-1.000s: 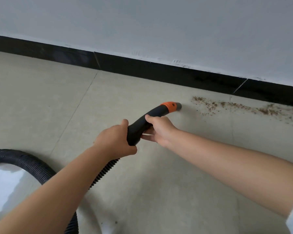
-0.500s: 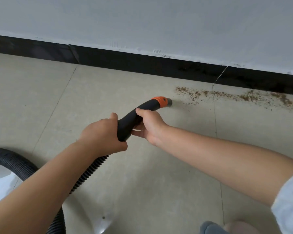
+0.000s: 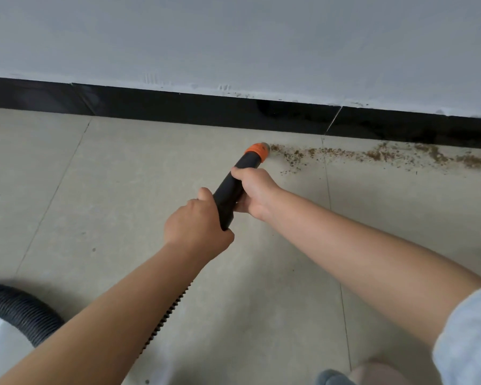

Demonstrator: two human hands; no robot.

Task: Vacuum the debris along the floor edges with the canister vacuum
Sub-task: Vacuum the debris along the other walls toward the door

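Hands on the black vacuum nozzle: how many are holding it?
2. The left hand grips the rear end of the nozzle, where the hose joins. The right hand holds it further forward, behind the orange tip. None seem hidden.

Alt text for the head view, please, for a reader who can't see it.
Both hands, left hand behind right hand, hold a black vacuum nozzle whose orange tip meets the left end of a brown debris trail on the tile floor, beside a black baseboard. The ribbed hose curls at lower left.
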